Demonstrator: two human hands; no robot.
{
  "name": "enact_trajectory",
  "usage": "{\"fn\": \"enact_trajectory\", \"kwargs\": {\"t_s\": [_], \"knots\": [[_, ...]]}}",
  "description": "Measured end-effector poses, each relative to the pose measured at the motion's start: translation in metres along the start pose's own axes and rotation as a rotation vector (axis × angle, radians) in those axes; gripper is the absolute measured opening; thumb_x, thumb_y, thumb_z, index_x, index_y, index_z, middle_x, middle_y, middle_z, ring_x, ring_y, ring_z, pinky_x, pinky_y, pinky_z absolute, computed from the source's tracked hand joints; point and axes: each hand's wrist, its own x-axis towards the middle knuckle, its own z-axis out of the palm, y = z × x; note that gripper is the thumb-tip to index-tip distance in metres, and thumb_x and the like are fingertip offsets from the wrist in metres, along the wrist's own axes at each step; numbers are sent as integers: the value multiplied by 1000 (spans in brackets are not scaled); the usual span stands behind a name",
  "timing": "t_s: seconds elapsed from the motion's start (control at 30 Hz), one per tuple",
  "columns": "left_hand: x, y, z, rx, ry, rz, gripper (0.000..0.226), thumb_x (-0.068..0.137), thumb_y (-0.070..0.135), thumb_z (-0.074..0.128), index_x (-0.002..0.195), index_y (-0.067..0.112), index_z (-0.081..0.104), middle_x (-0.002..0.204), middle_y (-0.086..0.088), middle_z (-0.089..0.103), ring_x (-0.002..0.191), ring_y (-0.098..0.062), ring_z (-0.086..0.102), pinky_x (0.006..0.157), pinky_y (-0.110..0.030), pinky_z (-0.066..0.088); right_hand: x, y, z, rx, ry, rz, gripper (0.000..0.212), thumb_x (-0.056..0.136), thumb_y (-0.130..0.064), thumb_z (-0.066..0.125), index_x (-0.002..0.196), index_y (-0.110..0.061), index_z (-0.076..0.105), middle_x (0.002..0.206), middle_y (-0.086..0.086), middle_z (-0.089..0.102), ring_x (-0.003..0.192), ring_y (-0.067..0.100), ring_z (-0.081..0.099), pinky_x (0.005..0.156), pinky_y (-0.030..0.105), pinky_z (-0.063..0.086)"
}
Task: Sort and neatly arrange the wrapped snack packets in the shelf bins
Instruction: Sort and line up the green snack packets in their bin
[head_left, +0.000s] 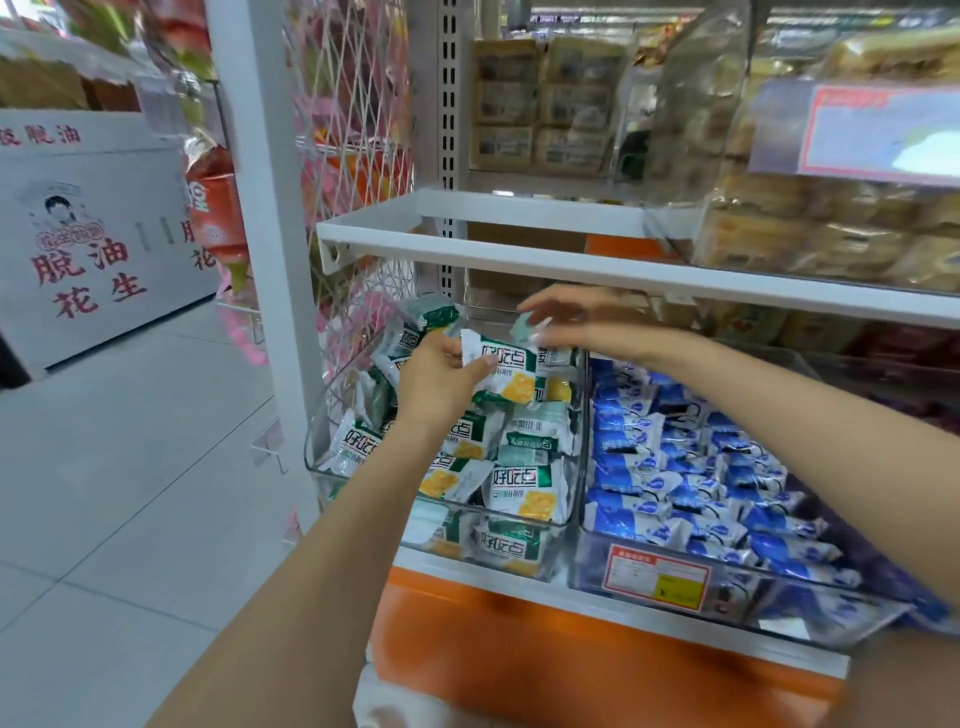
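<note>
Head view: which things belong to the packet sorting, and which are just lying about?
In the job: left hand holding a green packet; right hand pinching a teal packet; green-packet bin; blue-packet bin.
Lying about: bread packs on the upper shelf; white carton on the floor; wire rack; red price tag.

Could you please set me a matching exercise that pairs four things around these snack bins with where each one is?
Things
1. raised green-and-white packet
2. blue-and-white packets
3. red-and-yellow price label
4. white carton with red characters

Places
A. on the floor, left of both bins
B. gripped by the left hand above the left bin
C. on the front wall of the right bin
D. piled inside the right bin

Pairs: 1-B, 2-D, 3-C, 4-A
</note>
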Motion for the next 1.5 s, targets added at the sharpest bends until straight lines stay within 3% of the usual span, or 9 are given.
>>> {"fn": "enact_trajectory", "kwargs": {"t_s": [0.13, 0.27, 0.43, 0.53, 0.67, 0.8, 0.93, 1.23, 1.5], "knots": [[10, -2, 8, -121, 5, -38, 25, 84, 25, 69, 84, 12, 47, 78, -3, 48, 75, -19, 46, 64, -27, 38, -21, -9, 15, -347, -120, -63, 75, 76, -40, 74, 140, -29, 35, 141, -8, 42, 113, 3, 44, 94, 19, 33], [9, -3, 8, -141, -43, -25, 27, 87, 24, 65, 104, 8, 51, 90, -3, 56, 84, -20, 55, 81, -35, 46, -18, -2, 16, -528, 27, -108, 66, 76, -36, 73, 131, -13, 45, 126, 4, 48, 97, 13, 48, 78, 25, 41], [9, -17, -8, 394, 101, 191, 14, 92, 21, 58, 102, 13, 57, 97, 0, 62, 91, -20, 59, 74, -35, 49, 1, 12, -9, -571, 66, 58, 55, 78, -33, 70, 128, -22, 51, 121, -3, 49, 100, 8, 41, 69, 20, 31], [11, -31, -12, 734, 38, 327, 14, 89, 16, 60, 103, 14, 61, 110, -6, 59, 106, -25, 52, 82, -36, 45, 11, 18, -14, -582, 30, 65, 56, 80, -20, 68, 132, -24, 47, 126, -5, 51, 103, 8, 43, 77, 22, 33], [12, -39, -16, 896, -36, 415, 38, 86, 26, 65, 122, 20, 54, 130, -4, 45, 122, -25, 36, 98, -34, 32, 18, 21, -12, -621, 33, 30, 45, 83, 5, 49, 118, -23, 56, 127, -4, 53, 115, 17, 50, 91, 30, 42], [13, -42, -14, 1022, -67, 440, 46, 91, 16, 55, 134, 24, 42, 140, 2, 42, 126, -23, 30, 96, -32, 23, 24, 18, -11, -597, -31, 37, 50, 76, 10, 44, 109, -24, 59, 125, -2, 55, 115, 14, 48, 97, 34, 43], [17, -43, -15, 1081, 0, 447, 54, 84, -3, 51, 131, 24, 45, 134, 3, 47, 121, -22, 33, 87, -31, 20, 26, 12, -8, -569, -9, 38, 51, 72, 5, 48, 102, -35, 60, 124, -8, 53, 117, 11, 47, 98, 37, 43], [21, -37, -15, 1003, 102, 510, 25, 90, 26, 59, 114, 22, 59, 118, 4, 59, 113, -22, 42, 86, -32, 23, 20, -7, 15, -525, 3, -136, 36, 87, -8, 51, 112, -31, 62, 113, -12, 50, 107, 11, 43, 93, 31, 37], [10, -13, 13, 789, 40, 706, 22, 88, 29, 62, 108, 19, 62, 110, 3, 60, 108, -21, 43, 87, -29, 21, 19, 2, 4, -292, 192, -21, 33, 88, 0, 55, 111, -22, 62, 112, -9, 61, 105, 6, 55, 95, 25, 44]]}}
